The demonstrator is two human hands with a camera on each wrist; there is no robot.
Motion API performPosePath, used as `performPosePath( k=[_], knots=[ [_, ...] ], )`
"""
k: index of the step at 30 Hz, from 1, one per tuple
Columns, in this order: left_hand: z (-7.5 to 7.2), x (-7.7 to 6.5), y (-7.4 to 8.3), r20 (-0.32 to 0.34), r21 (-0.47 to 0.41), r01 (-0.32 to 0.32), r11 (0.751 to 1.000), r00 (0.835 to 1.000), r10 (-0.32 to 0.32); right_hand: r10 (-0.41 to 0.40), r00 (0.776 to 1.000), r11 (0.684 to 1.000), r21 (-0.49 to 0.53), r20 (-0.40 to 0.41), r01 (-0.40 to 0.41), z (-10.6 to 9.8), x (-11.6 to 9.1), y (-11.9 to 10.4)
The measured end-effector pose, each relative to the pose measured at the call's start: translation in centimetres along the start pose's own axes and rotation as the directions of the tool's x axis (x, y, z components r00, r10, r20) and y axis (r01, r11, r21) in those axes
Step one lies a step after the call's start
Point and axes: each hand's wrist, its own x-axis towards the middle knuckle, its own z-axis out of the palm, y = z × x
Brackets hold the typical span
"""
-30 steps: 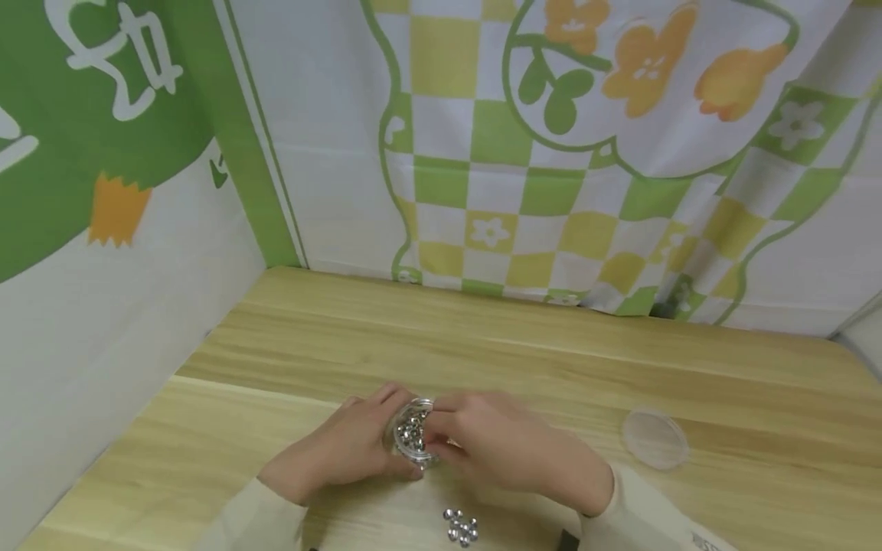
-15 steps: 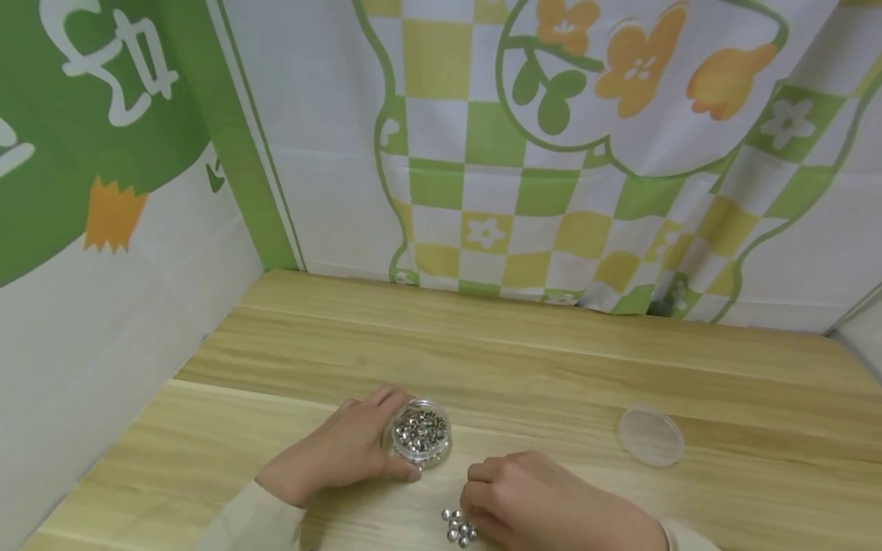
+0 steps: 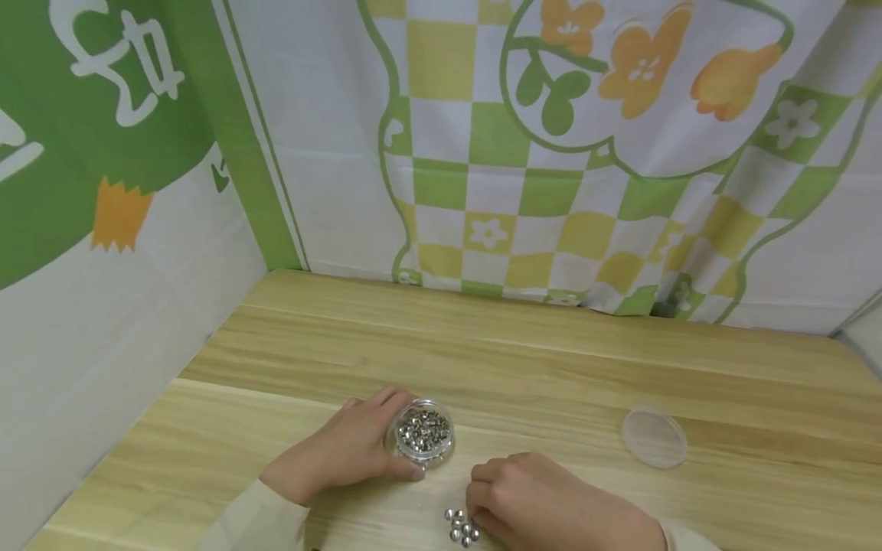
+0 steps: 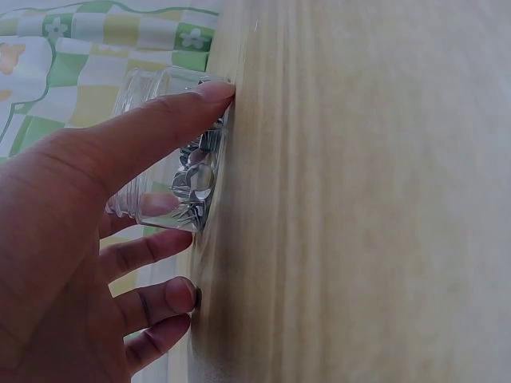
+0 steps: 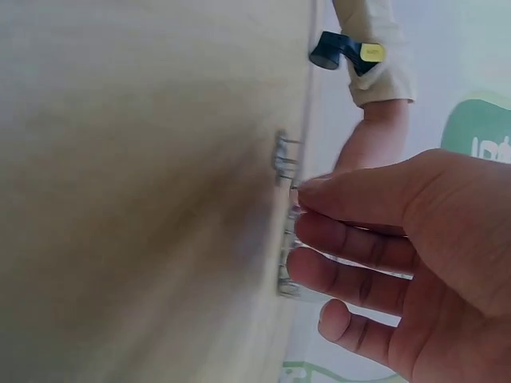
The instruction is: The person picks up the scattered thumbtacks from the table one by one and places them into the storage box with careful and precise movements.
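Note:
A clear round jar (image 3: 425,435) holds many silver thumbtacks. My left hand (image 3: 351,448) grips its left side, thumb in front and fingers behind; in the left wrist view the thumb (image 4: 172,120) lies along the wall of the jar (image 4: 152,191), low against the table. Nearer me, a small group of loose silver thumbtacks (image 3: 458,528) lies on the table, some pins pointing up in the right wrist view. My right hand (image 3: 537,501) is at the right edge of this group, thumb and index finger pinching a thumbtack, mostly hidden by the fingertips.
A clear round lid (image 3: 654,437) lies flat on the wooden table (image 3: 331,337) to the right. Printed green, yellow and white cloth (image 3: 496,184) hangs along the table's back edge, with another printed sheet (image 3: 158,306) on the left.
My right hand has left the jar's mouth and come down toward me to the loose thumbtacks, where it has stayed for the last half second. The left hand keeps holding the jar in place.

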Motion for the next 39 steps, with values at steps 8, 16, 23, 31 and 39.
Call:
performPosePath(
  k=[8,16,23,31,39],
  knots=[
    [0.2,0.2,0.0,0.011,-0.011,-0.010,1.000,1.000,0.010,0.147,0.989,0.977,0.157,-0.024,-0.141,-1.5,2.4,0.8],
    [0.1,0.2,0.0,0.023,0.005,-0.020,1.000,1.000,0.020,0.208,0.976,0.966,0.168,-0.063,-0.195,-0.8,6.3,3.3],
    [0.1,0.2,-0.1,0.026,-0.001,-0.018,1.000,1.000,0.018,0.235,0.971,0.960,0.165,-0.036,-0.226,-0.1,7.9,4.3],
    [0.1,0.1,-0.3,0.029,-0.017,-0.006,1.000,1.000,0.006,0.215,0.976,0.966,0.151,-0.023,-0.209,-0.5,8.7,3.7],
    [-0.1,-0.1,-0.1,0.020,-0.005,-0.012,1.000,1.000,0.012,0.210,0.977,0.970,0.138,-0.041,-0.203,-0.6,8.4,3.5]
  ],
)
